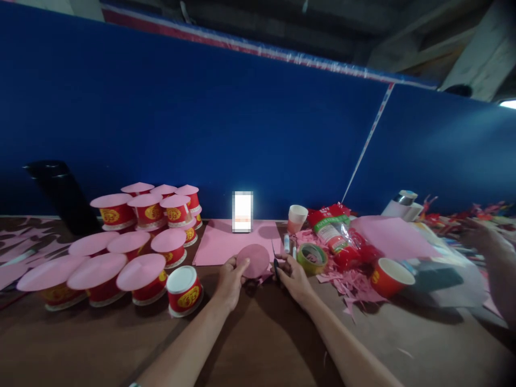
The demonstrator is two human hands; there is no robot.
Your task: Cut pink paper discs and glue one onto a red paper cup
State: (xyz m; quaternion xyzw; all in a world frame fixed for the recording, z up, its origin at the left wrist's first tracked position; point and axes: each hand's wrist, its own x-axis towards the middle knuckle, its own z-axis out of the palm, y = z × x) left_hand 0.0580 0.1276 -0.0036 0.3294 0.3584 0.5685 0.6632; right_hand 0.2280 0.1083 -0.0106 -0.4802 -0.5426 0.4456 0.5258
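Observation:
My left hand [231, 279] grips a round pink paper disc [253, 260] by its left edge, thumb on top. Close to the disc's right side, my right hand [293, 275] is closed on a pair of scissors [276, 263] with dark handles and the blades pointing up and away. Behind both hands lies pink paper [217, 244] in flat sheets. To the left stand several red paper cups [153, 290] turned upside down, most topped with pink paper cones. One red cup [184, 290] at the front shows its bare white base.
A bright phone [242, 212] stands against the blue wall [201, 123]. A black bottle [62, 196] is at far left. On the right are a tape roll [312, 258], pink scraps [355, 287], a red-green packet [334, 231] and an orange cup [391, 277]. Another person's hand [492, 250] is at far right.

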